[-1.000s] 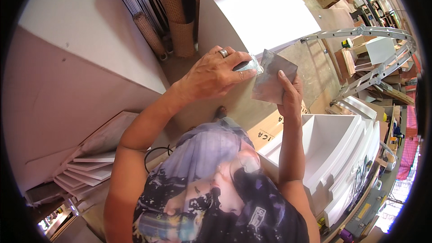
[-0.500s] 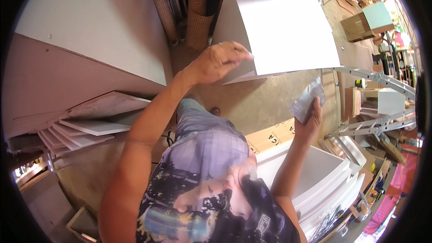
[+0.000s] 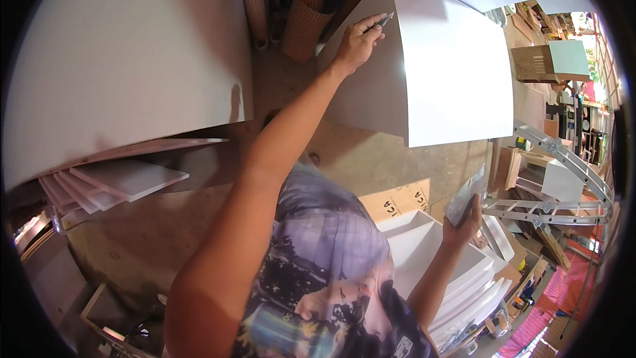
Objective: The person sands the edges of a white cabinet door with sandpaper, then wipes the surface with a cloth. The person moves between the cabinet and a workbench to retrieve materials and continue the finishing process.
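Note:
My left hand [image 3: 361,43] is raised to the upper left edge of a large white cabinet [image 3: 457,73], closed on a small dark flat scraper [image 3: 385,21] whose tip is at that edge. My right hand [image 3: 464,219] is lower right, thumb and fingers gripping a thin grey square plate [image 3: 466,195] with smeared marks on its face. It is held above white open boxes [image 3: 450,265] stacked beside me.
A white panel surface [image 3: 126,40] fills the left, with white boards [image 3: 129,179] stacked below it. Rolls of rattan webbing [image 3: 305,13] stand behind. An aluminium ladder [image 3: 563,159], a cardboard sheet [image 3: 395,199] and cluttered wooden pieces are to the right.
My left hand has moved away from the grey plate, forward to the cabinet's edge. My right hand with the plate has dropped toward the lower right. The view has shifted.

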Demonstrator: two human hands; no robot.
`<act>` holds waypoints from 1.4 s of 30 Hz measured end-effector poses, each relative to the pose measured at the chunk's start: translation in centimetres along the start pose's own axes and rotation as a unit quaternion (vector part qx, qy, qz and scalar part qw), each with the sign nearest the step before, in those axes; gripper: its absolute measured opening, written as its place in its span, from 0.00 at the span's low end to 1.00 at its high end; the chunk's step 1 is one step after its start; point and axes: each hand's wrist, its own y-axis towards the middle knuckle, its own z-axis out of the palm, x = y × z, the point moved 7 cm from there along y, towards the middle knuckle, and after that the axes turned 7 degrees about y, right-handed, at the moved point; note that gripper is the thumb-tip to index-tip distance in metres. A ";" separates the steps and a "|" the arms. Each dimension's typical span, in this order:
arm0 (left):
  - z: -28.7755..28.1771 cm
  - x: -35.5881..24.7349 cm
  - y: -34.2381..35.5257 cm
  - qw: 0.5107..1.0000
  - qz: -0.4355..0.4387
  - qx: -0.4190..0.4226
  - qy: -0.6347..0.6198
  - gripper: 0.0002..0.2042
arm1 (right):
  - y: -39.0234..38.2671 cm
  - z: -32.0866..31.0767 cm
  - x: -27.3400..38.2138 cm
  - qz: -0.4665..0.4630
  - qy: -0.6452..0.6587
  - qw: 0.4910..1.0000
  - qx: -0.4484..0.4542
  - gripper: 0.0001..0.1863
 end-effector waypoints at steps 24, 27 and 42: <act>-1.3 -2.2 3.2 0.964 0.180 -0.060 0.188 0.14 | 1.1 0.9 -0.4 0.008 0.013 0.999 -0.032 0.17; -2.6 0.1 5.0 0.993 -0.102 -0.061 -0.026 0.15 | 1.2 1.1 -0.6 0.015 0.011 0.999 -0.031 0.18; -1.5 -0.3 8.6 0.983 -0.177 -0.011 0.047 0.16 | 1.7 1.4 -1.1 0.022 0.025 0.999 -0.028 0.16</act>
